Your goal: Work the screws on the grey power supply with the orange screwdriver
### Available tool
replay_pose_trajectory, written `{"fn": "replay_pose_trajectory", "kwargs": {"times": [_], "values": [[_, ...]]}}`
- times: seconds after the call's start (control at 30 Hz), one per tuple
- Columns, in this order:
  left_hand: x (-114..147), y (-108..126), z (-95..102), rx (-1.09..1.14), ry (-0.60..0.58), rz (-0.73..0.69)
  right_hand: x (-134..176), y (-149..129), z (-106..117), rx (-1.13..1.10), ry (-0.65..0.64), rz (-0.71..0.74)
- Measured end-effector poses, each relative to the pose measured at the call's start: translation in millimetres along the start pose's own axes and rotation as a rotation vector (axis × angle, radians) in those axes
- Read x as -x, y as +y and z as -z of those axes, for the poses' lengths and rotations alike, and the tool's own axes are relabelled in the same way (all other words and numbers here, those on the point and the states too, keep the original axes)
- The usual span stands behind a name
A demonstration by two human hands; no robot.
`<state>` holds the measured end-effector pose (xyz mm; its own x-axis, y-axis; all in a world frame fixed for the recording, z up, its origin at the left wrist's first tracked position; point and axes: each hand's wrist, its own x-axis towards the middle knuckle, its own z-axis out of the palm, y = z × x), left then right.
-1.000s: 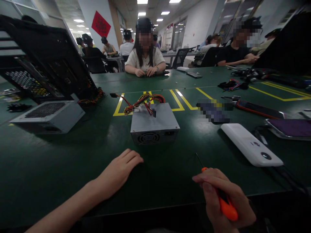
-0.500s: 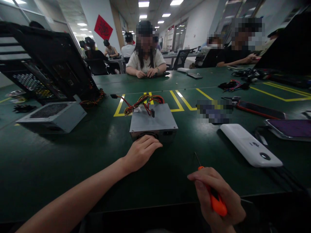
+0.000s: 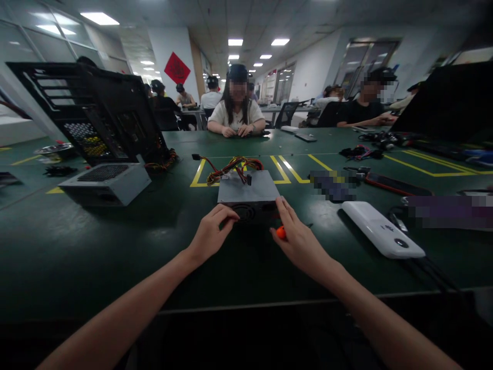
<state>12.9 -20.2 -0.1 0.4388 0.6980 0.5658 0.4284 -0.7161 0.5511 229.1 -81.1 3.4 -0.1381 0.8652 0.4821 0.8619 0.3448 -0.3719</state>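
A grey metal power supply unit (image 3: 249, 188) lies on the green table in front of me, with a bundle of red, yellow and black cables (image 3: 239, 167) at its far side. Its near face shows a round fan grille. My left hand (image 3: 211, 226) is at the near left corner, fingers bent with the tips close together by the grille. My right hand (image 3: 295, 231) is at the near right corner, its fingers against the unit's edge. Tucked in that hand is a screwdriver with an orange handle (image 3: 281, 233); its thin shaft points out to the right.
To the left stand a second power supply (image 3: 108, 185) and an open black computer case (image 3: 115, 118). On the right lie a white power bank (image 3: 381, 228) with cables and an orange-edged dark device (image 3: 398, 184). Across the table sits a person in a white top (image 3: 236, 113).
My right hand has come forward and left to the power supply, still with the screwdriver. My left hand has shifted from the middle of the near face to its left corner.
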Motion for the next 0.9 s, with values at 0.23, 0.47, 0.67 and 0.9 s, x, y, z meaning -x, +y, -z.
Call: {"fn": "replay_pose_trajectory", "kwargs": {"times": [0.23, 0.47, 0.67, 0.9], "values": [[-4, -12, 4.0, 0.012, 0.027, 0.026, -11, 2, -16, -0.004, 0.029, 0.013], [-5, -24, 5.6, 0.267, 0.023, 0.176, -16, -4, -2, 0.003, 0.168, 0.073], [-30, 10, 0.3, 0.784, 0.046, 0.450, 12, -23, 31, -0.028, 0.558, 0.076], [-31, 19, -7.4, 1.216, -0.026, 0.510, 51, -56, 27, -0.571, 0.870, -0.070]]}}
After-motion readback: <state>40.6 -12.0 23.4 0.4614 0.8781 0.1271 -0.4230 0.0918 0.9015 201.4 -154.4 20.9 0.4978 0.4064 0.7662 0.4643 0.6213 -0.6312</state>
